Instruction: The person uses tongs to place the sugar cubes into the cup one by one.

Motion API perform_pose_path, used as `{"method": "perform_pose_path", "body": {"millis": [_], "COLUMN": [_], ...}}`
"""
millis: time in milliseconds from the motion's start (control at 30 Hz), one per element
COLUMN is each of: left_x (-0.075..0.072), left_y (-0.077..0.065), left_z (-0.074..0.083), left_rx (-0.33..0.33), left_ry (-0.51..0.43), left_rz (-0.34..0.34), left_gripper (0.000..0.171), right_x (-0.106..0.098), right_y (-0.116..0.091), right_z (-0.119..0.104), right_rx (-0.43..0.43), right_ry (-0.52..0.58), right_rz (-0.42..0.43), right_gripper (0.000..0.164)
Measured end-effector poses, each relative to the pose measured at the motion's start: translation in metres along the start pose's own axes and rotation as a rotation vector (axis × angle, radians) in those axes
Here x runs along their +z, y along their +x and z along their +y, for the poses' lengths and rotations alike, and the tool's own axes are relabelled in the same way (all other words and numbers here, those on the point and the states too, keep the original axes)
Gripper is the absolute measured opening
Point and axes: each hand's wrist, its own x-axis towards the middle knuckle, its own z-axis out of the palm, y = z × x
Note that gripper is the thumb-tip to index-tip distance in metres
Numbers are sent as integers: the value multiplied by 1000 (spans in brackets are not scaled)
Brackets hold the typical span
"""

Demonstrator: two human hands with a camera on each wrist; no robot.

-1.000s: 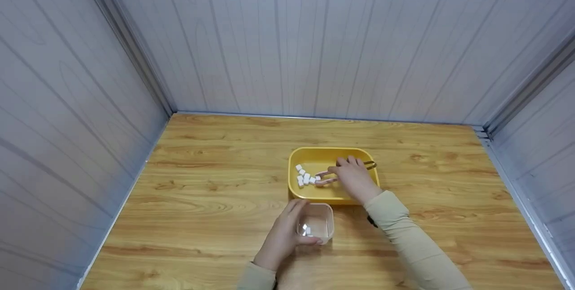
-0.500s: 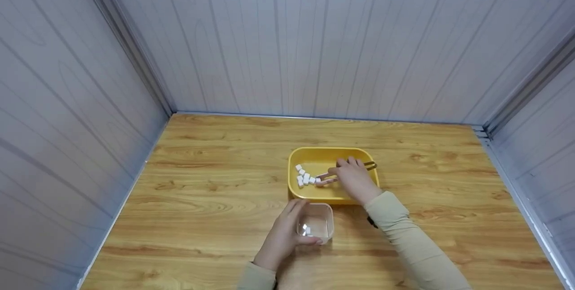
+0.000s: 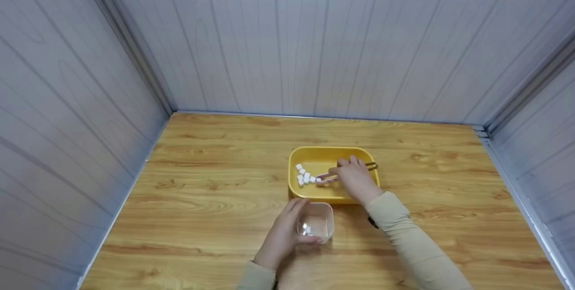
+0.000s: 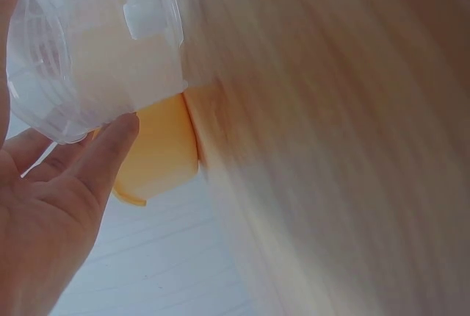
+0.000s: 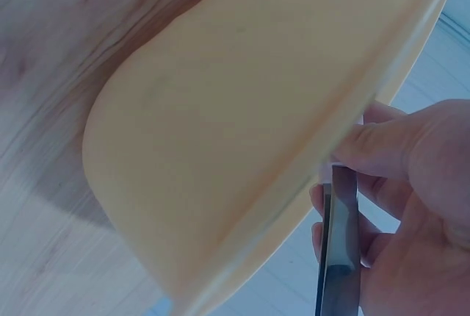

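My left hand (image 3: 282, 235) grips a small clear plastic container (image 3: 318, 220) from its left side, thumb along the near wall. A few white cubes (image 3: 307, 230) lie inside it. My right hand (image 3: 357, 180) reaches over the near rim of a yellow tray (image 3: 332, 199) and pinches metal tongs (image 5: 341, 235). In the head view their pinkish tips stand around one white cube (image 3: 318, 180); whether they touch it is too small to tell. Several more white cubes (image 3: 307, 177) lie at the tray's left end. In the right wrist view the tray wall hides the tong tips.
The wood-grain table (image 3: 215, 182) bears the tray and the container, which stands just in front of the tray. Pale panel walls (image 3: 296, 47) rise behind and at both sides of the table.
The cube by the tong tips has shifted slightly toward the near side, and the tips have come closer around it. The left hand and the container have stayed in place.
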Motion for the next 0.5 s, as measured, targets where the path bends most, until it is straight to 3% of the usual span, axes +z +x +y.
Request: {"method": "perform_pose_path", "body": {"millis": [500], "left_x": [0], "left_y": [2], "left_z": [0], "left_rx": [-30], "left_ry": [-6], "left_rz": [-24], "left_gripper": [96], "right_x": [4], "right_y": [0], "right_z": [0], "right_rx": [31], "right_ry": [-4], "right_rz": [-16], "right_gripper": [33]}}
